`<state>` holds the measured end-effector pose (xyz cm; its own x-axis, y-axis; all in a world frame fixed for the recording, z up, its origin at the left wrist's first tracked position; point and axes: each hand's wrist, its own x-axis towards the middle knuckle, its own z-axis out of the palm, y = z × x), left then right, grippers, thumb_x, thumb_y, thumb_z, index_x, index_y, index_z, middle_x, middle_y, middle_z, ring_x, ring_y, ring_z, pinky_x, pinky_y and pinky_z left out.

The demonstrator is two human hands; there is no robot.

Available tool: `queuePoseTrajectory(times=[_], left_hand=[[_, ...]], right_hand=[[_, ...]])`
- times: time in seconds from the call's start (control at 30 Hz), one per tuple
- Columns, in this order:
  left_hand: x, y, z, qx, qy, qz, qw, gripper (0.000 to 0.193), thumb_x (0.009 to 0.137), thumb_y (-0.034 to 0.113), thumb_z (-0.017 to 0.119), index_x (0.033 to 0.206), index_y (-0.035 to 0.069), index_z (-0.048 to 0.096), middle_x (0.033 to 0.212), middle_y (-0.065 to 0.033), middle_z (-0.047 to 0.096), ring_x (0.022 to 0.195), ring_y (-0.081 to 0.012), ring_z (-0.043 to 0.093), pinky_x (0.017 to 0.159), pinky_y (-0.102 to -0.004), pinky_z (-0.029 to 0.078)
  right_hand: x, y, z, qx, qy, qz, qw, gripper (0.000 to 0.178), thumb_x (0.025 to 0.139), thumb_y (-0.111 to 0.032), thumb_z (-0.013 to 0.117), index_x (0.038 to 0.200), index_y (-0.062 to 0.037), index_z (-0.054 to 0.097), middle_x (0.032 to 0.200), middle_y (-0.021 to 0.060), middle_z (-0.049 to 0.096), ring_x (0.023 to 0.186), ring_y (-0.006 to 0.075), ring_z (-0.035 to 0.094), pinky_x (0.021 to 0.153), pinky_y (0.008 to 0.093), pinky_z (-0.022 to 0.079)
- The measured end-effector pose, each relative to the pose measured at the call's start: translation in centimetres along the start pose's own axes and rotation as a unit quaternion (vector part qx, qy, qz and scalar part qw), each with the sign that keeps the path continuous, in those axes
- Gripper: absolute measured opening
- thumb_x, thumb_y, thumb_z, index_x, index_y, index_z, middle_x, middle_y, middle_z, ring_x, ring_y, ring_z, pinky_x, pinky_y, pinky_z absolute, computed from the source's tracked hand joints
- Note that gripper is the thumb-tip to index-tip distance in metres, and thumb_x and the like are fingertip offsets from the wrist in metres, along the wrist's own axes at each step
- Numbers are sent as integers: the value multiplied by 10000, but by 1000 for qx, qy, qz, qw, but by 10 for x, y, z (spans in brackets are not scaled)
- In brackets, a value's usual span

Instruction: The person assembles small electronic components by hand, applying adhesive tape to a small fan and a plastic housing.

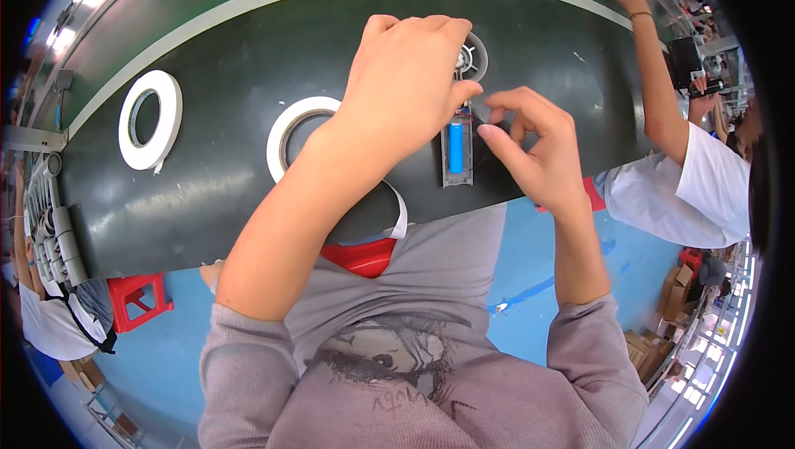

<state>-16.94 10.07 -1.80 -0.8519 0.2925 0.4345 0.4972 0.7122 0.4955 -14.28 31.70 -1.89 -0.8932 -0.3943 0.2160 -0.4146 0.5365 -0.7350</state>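
Observation:
A small grey holder with a blue cylindrical cell (456, 151) lies on the dark work surface (215, 192), with a round white part (473, 57) just beyond it. My left hand (406, 84) arches over the upper end of the holder, thumb and fingers pinched at its top near thin wires. To the right of the holder, my right hand (530, 147) has its fingers curled, fingertips close to the same spot. What the fingertips grip is too small to tell.
Two white tape rolls, one (150, 119) at the left and one (291, 136) partly under my left forearm, lie on the surface. A loose white strip (400, 215) hangs at the near edge. Another person's arm (654, 76) reaches in at the right. Red stools (137, 296) stand below.

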Motion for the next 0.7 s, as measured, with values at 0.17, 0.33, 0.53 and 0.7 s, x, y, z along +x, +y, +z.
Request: queuePoseTrajectory(times=[0.17,0.33,0.53,0.7], left_hand=[[-1,-1,1,10,-6,-4,1000,525,796,209,833,1259,22,670,1142,-163,739,1023,-360,678,1010,-426,456],[0,-2,0,4,-6,-8,1000,527,802,219,831,1264,22,672,1173,-159,735,1043,-361,676,1016,-425,458],[-12,-15,-2,-14,52,6,999,525,833,234,814,1284,11,663,1230,-182,711,1110,-381,663,1040,-433,455],[-67,-12,-65,-61,155,-35,985,397,877,147,727,1235,-13,661,1210,-205,687,1117,-387,650,983,-443,485]], right_hand=[[0,-18,18,29,-55,109,992,341,820,-107,804,1082,59,661,858,101,707,537,99,562,514,278,426],[7,-23,19,47,-115,183,975,282,877,-13,738,1118,85,628,881,45,671,637,12,548,552,212,402],[12,-20,25,152,-133,210,956,266,933,-4,692,1168,89,611,921,26,684,768,38,615,670,230,510],[27,-12,14,313,-112,257,908,313,985,-104,658,1267,14,597,900,-30,648,784,24,598,648,206,476]])
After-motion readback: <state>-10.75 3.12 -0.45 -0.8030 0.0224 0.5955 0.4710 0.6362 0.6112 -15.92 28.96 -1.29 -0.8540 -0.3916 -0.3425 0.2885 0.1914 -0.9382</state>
